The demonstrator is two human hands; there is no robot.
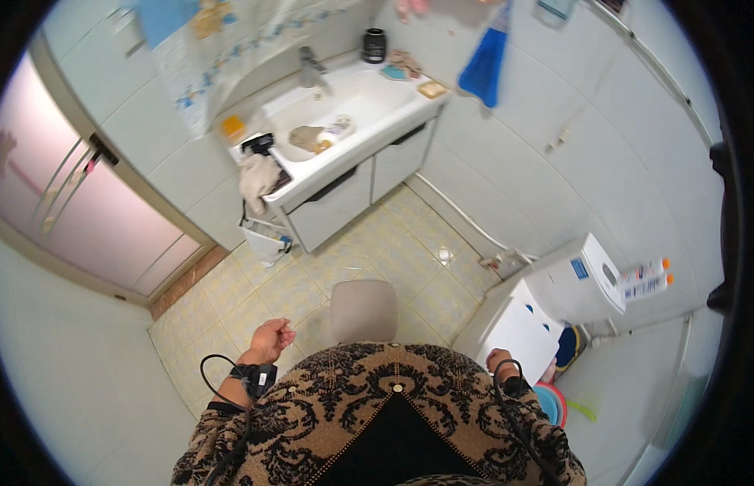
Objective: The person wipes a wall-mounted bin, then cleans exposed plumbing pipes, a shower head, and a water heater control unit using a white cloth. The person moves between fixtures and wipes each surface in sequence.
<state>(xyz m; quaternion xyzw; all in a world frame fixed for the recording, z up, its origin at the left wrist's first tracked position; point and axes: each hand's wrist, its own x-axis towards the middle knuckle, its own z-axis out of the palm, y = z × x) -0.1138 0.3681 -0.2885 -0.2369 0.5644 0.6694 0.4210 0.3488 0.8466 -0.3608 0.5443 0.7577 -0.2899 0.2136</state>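
My left hand (271,338) hangs over the tiled floor, left of a beige stool (363,310). Its fingers are loosely bent and slightly apart, with nothing seen in them. Beside the white toilet lid (519,336) is my right hand (498,359), seen only in part; its fingers are mostly hidden, and whether it touches the lid I cannot tell. Further ahead, a white washbasin (369,97) holds a wet-looking beige cloth (305,138) and a white bottle (338,130) lying on its side.
A cloth (259,178) drapes over the basin's left corner, above a white bag (267,243) on the floor. At the right stand the toilet tank (575,279) and, low down, a blue-and-red basin (551,402). A glazed door (77,178) is at the left.
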